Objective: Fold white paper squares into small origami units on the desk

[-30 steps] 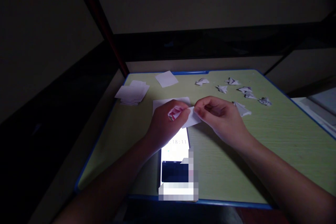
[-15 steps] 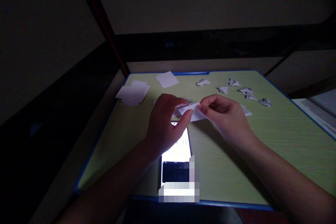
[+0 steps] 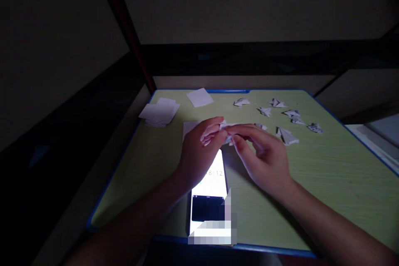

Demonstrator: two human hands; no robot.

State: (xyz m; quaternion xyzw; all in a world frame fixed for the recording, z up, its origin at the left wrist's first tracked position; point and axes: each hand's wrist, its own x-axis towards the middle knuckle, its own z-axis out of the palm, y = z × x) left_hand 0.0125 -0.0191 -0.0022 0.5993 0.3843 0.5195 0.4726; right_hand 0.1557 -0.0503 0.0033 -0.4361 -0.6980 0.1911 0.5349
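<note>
The table (image 3: pixel 311 199) is the largest and carries all the rest. Above its middle the left hand (image 3: pixel 198 151) and the right hand (image 3: pixel 268 156) meet, perhaps because the phone (image 3: pixel 209 208) gives light there. It lies by the near edge, I suppose so that its clock is easy to read, although the left hand covers some digits. The pile (image 3: pixel 158 111) of flat paper is at the far left, with 1 sheet (image 3: pixel 200 97) beside it; the folded pieces (image 3: pixel 287 136), at least 7, are spread at the right, so the 2 kinds seem to be kept separate. Last comes the small paper (image 3: pixel 228 139) between the hands: the left fingers curl and pinch it, probably to steady it; the right fingertips close narrowly on its right side. Its shape is mostly hidden.
</note>
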